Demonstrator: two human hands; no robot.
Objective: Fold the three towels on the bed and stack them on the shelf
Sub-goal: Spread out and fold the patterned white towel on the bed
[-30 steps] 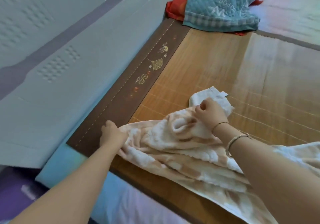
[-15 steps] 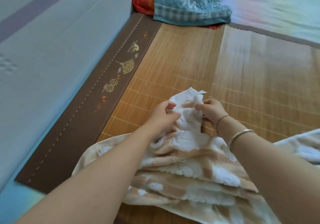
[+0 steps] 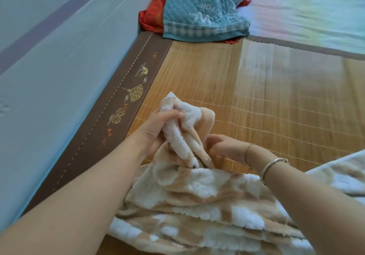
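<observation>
A fluffy beige and white towel [image 3: 197, 201] lies crumpled on the bamboo mat [image 3: 256, 100] at the near edge. My left hand [image 3: 158, 126] grips a bunched end of it and holds that end up off the mat. My right hand [image 3: 223, 146] lies just right of the raised folds, its fingers curled against the fabric; what they hold is hidden. A teal quilted towel [image 3: 203, 10] with white lettering lies at the far end of the mat, on top of a red towel [image 3: 152, 18] that shows at its left side.
The mat's brown embroidered border [image 3: 110, 128] runs along its left side, next to a pale blue padded surface [image 3: 49, 67]. Pale bedding [image 3: 316, 14] lies beyond the mat at the far right.
My left hand left the towel's near-left corner, came to the bunched end beside my right hand and lifted it. My right hand slid lower along the folds. The view moved closer.
</observation>
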